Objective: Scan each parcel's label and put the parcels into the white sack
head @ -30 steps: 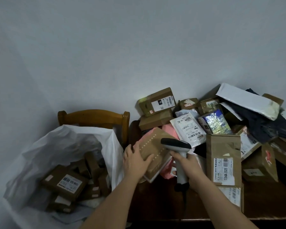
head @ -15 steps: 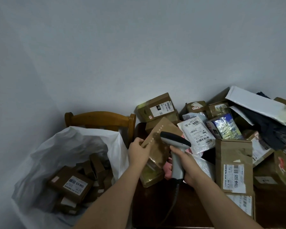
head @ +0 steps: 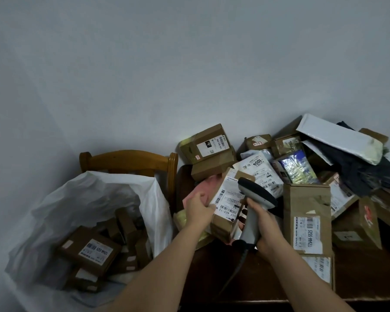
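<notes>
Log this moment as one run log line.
left hand holds parcel, label up | right hand grips scanner over label | sack open, part-filled

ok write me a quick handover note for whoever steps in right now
Left hand grips the small brown cardboard parcel, white label up.
Right hand holds the grey handheld scanner over that label.
The white plastic sack on the wooden chair already holds several brown boxes.
Left: scan this parcel, drop it in the sack, then work through the big pile on the dark wooden table.
</notes>
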